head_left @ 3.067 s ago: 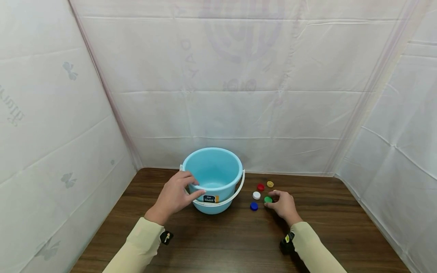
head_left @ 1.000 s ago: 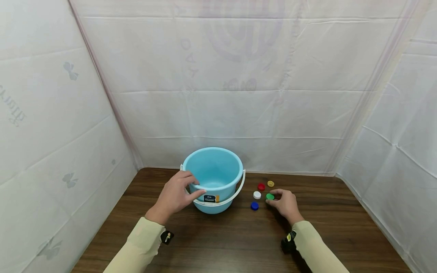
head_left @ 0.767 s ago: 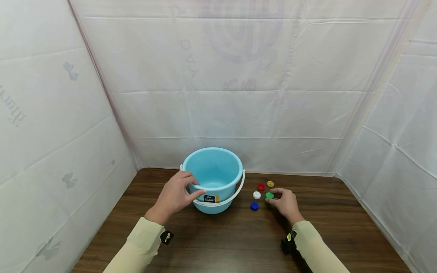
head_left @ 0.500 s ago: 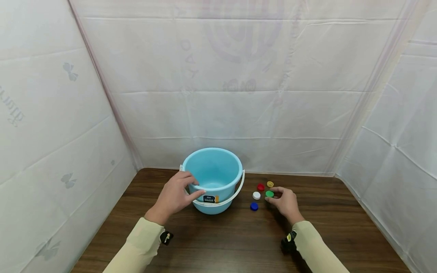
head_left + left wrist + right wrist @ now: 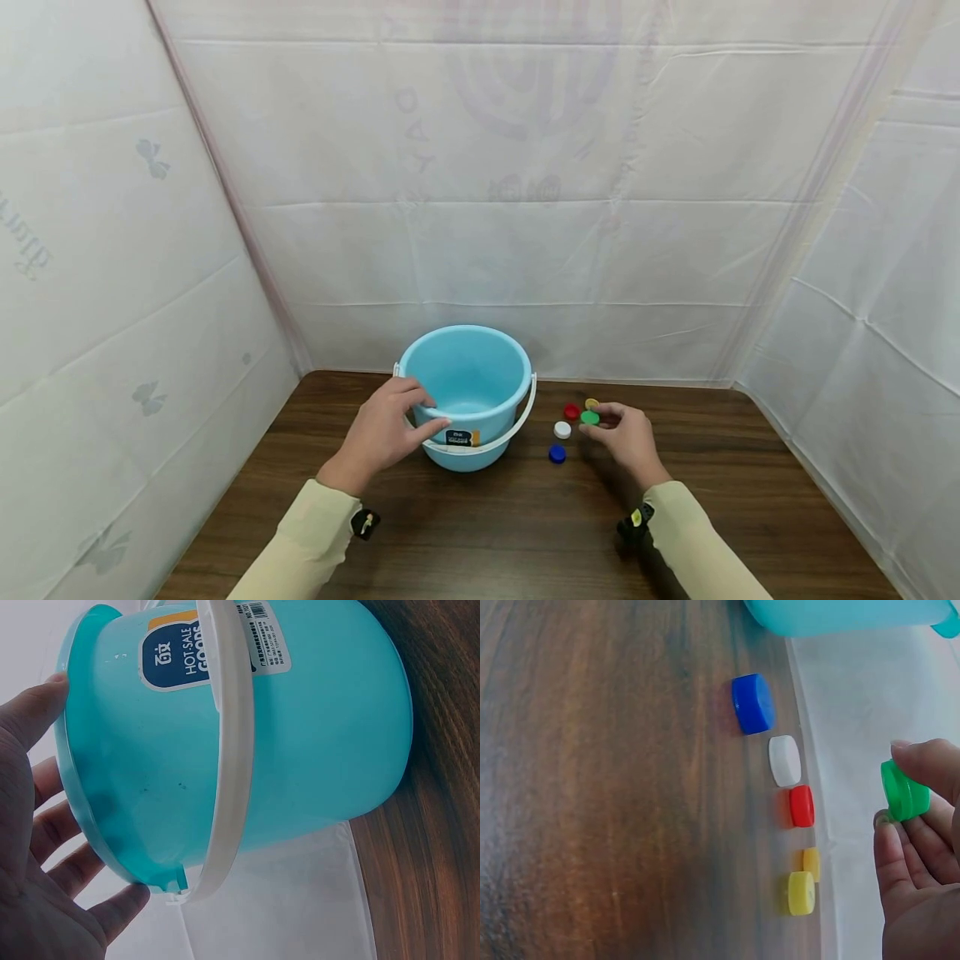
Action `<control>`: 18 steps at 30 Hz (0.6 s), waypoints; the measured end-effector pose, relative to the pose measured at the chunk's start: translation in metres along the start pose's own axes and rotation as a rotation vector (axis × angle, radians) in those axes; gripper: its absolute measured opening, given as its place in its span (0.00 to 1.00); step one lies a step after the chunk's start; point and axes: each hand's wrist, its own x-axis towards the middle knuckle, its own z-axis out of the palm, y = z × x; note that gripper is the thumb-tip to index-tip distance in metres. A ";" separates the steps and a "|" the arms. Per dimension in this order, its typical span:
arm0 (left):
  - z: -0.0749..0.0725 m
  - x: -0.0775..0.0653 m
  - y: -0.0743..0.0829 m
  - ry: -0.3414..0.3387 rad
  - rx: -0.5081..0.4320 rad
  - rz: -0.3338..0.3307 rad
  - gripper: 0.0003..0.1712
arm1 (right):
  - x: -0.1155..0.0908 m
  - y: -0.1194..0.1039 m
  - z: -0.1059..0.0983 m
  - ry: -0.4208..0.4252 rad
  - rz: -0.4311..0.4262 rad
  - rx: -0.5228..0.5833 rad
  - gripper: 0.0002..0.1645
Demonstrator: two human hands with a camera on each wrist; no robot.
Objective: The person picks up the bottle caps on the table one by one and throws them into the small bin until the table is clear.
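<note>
Held rim of blue bucket (image 5: 472, 392) in L hand (image 5: 381, 427), at its near-left edge on the bench (image 5: 487, 542), w/ thumb along outside & other fingers bent over into the opening. Pinched green cap (image 5: 906, 793) btwn thumb & fingertips of R hand (image 5: 628, 437), rt of bucket, clear of bench. Ran both forearms in from bottom corners, angled toward each other, in pale sleeves (image 5: 313, 521) w/ a dark band (image 5: 366, 522) at wrist.

From head cam alone, could look right down into bucket. From L-wrist cam, could read HOT SALE on dark label (image 5: 171, 654) & spot a barcode partly behind white handle (image 5: 236, 757); too small to make out in head view. Also saw gaps btwn L fingers there.

From R-wrist cam, counted two yellow caps (image 5: 802, 893), one just beside the other; in head view found only one, nr R fingertips. Saw blue cap (image 5: 753, 703), white cap (image 5: 784, 760) & red cap (image 5: 802, 806) on bench in both views, btwn bucket & yellow pair.
</note>
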 end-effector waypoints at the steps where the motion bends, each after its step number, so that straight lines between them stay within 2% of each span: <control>1: 0.000 0.000 0.000 0.001 0.001 0.001 0.16 | 0.000 -0.001 -0.001 -0.002 -0.005 0.004 0.28; 9: 0.000 -0.001 -0.001 0.001 -0.003 0.002 0.16 | -0.001 -0.009 -0.006 -0.006 -0.015 0.028 0.26; 18: -0.001 0.000 0.000 0.007 -0.003 0.009 0.16 | -0.003 -0.022 -0.012 -0.046 -0.013 0.058 0.26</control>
